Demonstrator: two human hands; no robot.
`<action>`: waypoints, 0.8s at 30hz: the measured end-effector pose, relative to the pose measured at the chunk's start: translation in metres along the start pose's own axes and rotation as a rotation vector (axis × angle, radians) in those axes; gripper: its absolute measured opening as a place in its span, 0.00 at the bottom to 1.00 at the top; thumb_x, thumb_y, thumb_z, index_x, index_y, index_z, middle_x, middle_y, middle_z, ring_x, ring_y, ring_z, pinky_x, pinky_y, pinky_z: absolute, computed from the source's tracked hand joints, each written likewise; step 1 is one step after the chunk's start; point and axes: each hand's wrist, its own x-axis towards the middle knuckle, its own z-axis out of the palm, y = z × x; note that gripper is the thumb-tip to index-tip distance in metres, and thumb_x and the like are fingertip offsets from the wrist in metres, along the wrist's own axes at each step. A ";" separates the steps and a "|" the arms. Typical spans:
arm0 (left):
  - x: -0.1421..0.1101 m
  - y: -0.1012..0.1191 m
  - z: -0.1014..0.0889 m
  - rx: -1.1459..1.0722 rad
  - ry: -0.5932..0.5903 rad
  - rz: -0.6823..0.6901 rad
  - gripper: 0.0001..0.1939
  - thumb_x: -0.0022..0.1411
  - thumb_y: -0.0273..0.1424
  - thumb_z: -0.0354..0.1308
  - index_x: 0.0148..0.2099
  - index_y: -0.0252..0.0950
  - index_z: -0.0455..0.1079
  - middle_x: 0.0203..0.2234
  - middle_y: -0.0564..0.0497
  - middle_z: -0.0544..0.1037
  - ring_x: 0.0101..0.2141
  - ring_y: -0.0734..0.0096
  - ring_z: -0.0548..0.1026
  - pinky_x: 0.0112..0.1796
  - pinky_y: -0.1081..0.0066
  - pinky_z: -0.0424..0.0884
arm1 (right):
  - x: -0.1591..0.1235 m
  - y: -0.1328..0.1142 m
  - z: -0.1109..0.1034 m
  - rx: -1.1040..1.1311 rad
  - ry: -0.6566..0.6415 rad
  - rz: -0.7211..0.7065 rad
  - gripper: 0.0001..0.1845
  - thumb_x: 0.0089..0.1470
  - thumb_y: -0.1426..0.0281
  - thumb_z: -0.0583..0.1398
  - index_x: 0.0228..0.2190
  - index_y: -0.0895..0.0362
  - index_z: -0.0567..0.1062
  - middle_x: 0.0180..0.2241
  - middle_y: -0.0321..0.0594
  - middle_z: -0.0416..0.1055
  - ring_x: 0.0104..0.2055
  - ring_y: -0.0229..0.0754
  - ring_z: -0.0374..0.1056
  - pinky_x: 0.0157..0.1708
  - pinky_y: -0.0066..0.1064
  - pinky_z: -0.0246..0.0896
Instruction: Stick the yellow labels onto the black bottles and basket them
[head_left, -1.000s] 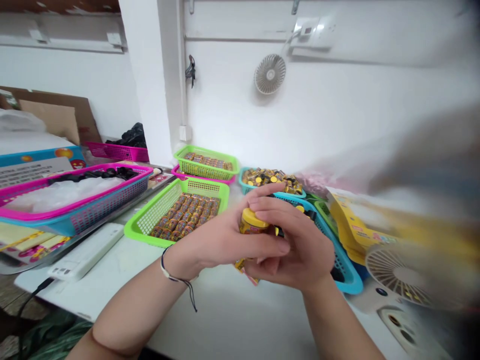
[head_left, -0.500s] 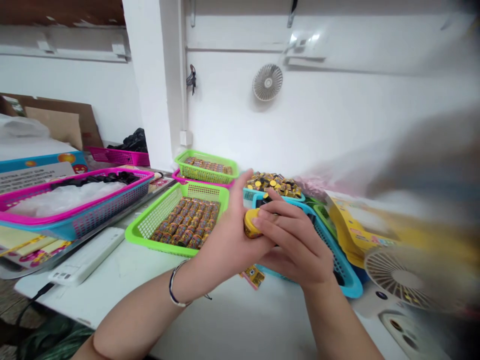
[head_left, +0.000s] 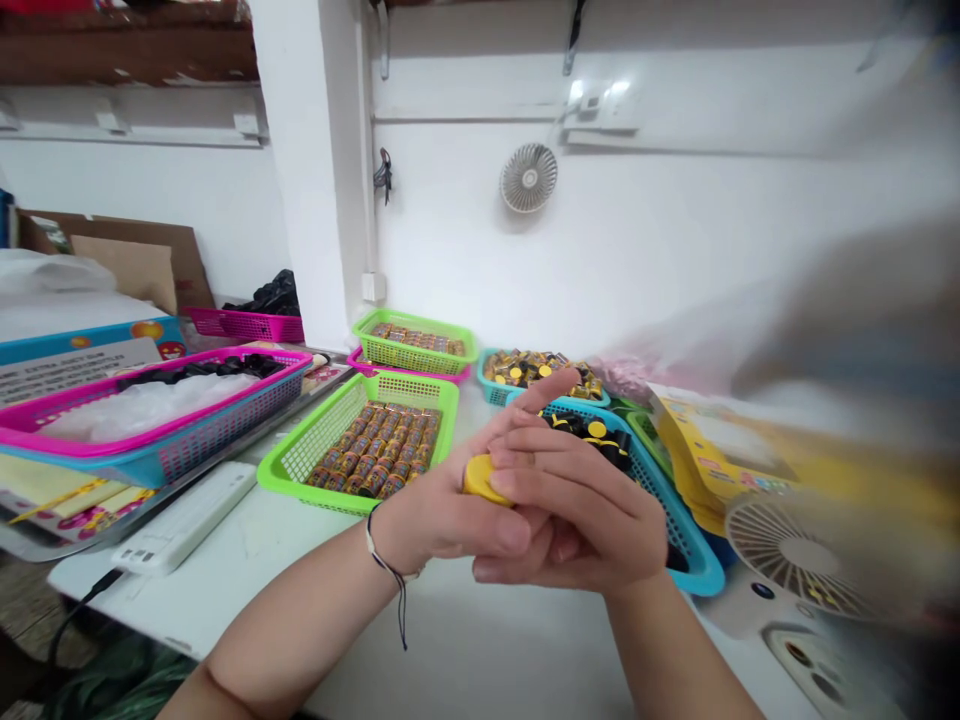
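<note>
Head view: left hand (head_left: 450,520) and right hand (head_left: 600,510) together clasp a yellow-topped piece (head_left: 484,480).

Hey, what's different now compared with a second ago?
The yellow-lidded tub has shifted slightly left and nearer the person, its printed side now hidden; the slip below it is out of sight. The left hand and right hand still hold the tub; the baskets stayed put.

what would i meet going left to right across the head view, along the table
Pink-rimmed basket with white plastic in it → front green basket of small wrapped rolls → yellow cap → right hand → yellow packaging → white fan at lower right.
</note>
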 end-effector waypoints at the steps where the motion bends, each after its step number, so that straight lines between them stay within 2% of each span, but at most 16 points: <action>1: 0.002 -0.003 -0.002 -0.094 -0.064 0.013 0.52 0.53 0.55 0.61 0.72 0.43 0.42 0.16 0.63 0.63 0.14 0.77 0.63 0.26 0.70 0.70 | -0.001 0.000 -0.001 -0.004 -0.013 0.021 0.29 0.52 0.65 0.67 0.55 0.54 0.68 0.43 0.43 0.78 0.47 0.48 0.75 0.56 0.42 0.71; 3: 0.006 -0.005 -0.007 -0.233 -0.134 0.034 0.53 0.54 0.45 0.66 0.72 0.42 0.38 0.15 0.65 0.63 0.15 0.78 0.64 0.27 0.72 0.68 | -0.004 0.002 -0.003 -0.055 -0.031 0.041 0.30 0.52 0.70 0.66 0.56 0.57 0.68 0.46 0.45 0.76 0.50 0.48 0.73 0.58 0.41 0.69; 4: 0.007 -0.004 -0.009 -0.210 -0.114 0.020 0.55 0.54 0.41 0.68 0.72 0.42 0.36 0.17 0.64 0.66 0.18 0.78 0.67 0.28 0.74 0.68 | -0.006 0.003 -0.004 -0.099 -0.029 0.028 0.30 0.52 0.72 0.65 0.57 0.58 0.68 0.46 0.47 0.76 0.52 0.48 0.72 0.58 0.40 0.69; 6: 0.008 0.001 -0.010 -0.081 -0.026 -0.035 0.54 0.54 0.34 0.69 0.71 0.41 0.36 0.22 0.61 0.69 0.23 0.77 0.70 0.28 0.76 0.67 | -0.009 0.005 -0.005 -0.186 -0.044 0.001 0.31 0.52 0.74 0.65 0.58 0.60 0.67 0.48 0.48 0.75 0.53 0.46 0.72 0.57 0.35 0.70; 8: 0.008 0.007 -0.007 0.024 0.052 -0.098 0.49 0.59 0.29 0.64 0.70 0.43 0.35 0.22 0.62 0.67 0.22 0.79 0.68 0.25 0.79 0.64 | -0.010 0.007 -0.005 -0.239 -0.025 -0.015 0.32 0.54 0.72 0.64 0.59 0.61 0.66 0.49 0.49 0.75 0.52 0.44 0.72 0.55 0.30 0.70; 10: 0.007 0.011 -0.004 0.071 0.131 -0.126 0.45 0.61 0.26 0.60 0.69 0.45 0.35 0.22 0.62 0.65 0.22 0.80 0.68 0.25 0.79 0.63 | -0.009 0.008 -0.005 -0.250 0.015 0.001 0.33 0.55 0.71 0.65 0.61 0.60 0.65 0.50 0.49 0.75 0.53 0.44 0.72 0.55 0.30 0.70; 12: 0.007 0.013 -0.003 0.098 0.172 -0.122 0.44 0.62 0.25 0.59 0.69 0.45 0.34 0.25 0.60 0.69 0.26 0.77 0.72 0.29 0.76 0.67 | -0.008 0.010 -0.006 -0.208 0.020 0.064 0.36 0.53 0.74 0.65 0.62 0.55 0.63 0.53 0.48 0.73 0.55 0.44 0.70 0.57 0.33 0.68; 14: 0.007 0.015 -0.006 0.174 0.189 -0.115 0.44 0.63 0.27 0.58 0.69 0.45 0.32 0.27 0.57 0.72 0.30 0.72 0.75 0.33 0.72 0.70 | -0.006 0.012 -0.009 -0.066 -0.072 0.219 0.41 0.50 0.76 0.67 0.63 0.50 0.61 0.60 0.46 0.66 0.61 0.47 0.64 0.59 0.37 0.66; 16: 0.007 0.016 -0.012 0.317 0.235 -0.116 0.45 0.63 0.29 0.59 0.69 0.46 0.29 0.26 0.57 0.73 0.30 0.71 0.75 0.34 0.69 0.71 | -0.005 0.013 -0.012 0.183 -0.161 0.453 0.46 0.47 0.72 0.69 0.63 0.46 0.58 0.65 0.44 0.59 0.65 0.50 0.59 0.59 0.41 0.65; 17: 0.006 0.017 -0.015 0.389 0.266 -0.111 0.46 0.63 0.30 0.59 0.69 0.46 0.28 0.25 0.58 0.72 0.29 0.71 0.74 0.32 0.70 0.70 | -0.005 0.014 -0.013 0.322 -0.177 0.578 0.45 0.47 0.69 0.70 0.63 0.45 0.59 0.65 0.44 0.59 0.65 0.50 0.59 0.58 0.43 0.66; 19: 0.005 0.018 -0.018 0.495 0.295 -0.093 0.50 0.61 0.29 0.61 0.69 0.46 0.25 0.24 0.60 0.70 0.27 0.72 0.73 0.30 0.71 0.69 | -0.004 0.014 -0.013 0.550 -0.141 0.778 0.35 0.49 0.66 0.69 0.58 0.46 0.67 0.59 0.45 0.67 0.59 0.49 0.67 0.55 0.42 0.69; 21: 0.003 0.019 -0.018 0.572 0.289 -0.078 0.52 0.58 0.27 0.62 0.69 0.44 0.25 0.26 0.59 0.70 0.27 0.72 0.73 0.30 0.72 0.69 | -0.002 0.013 -0.009 0.684 -0.070 0.891 0.22 0.51 0.66 0.68 0.49 0.49 0.76 0.51 0.43 0.74 0.52 0.46 0.72 0.52 0.40 0.71; 24: 0.001 0.021 -0.014 0.672 0.292 -0.089 0.52 0.56 0.26 0.62 0.69 0.43 0.28 0.28 0.58 0.70 0.27 0.72 0.73 0.29 0.72 0.69 | 0.002 0.010 -0.002 0.789 0.067 0.970 0.17 0.47 0.69 0.71 0.41 0.50 0.79 0.45 0.39 0.78 0.49 0.45 0.74 0.52 0.39 0.71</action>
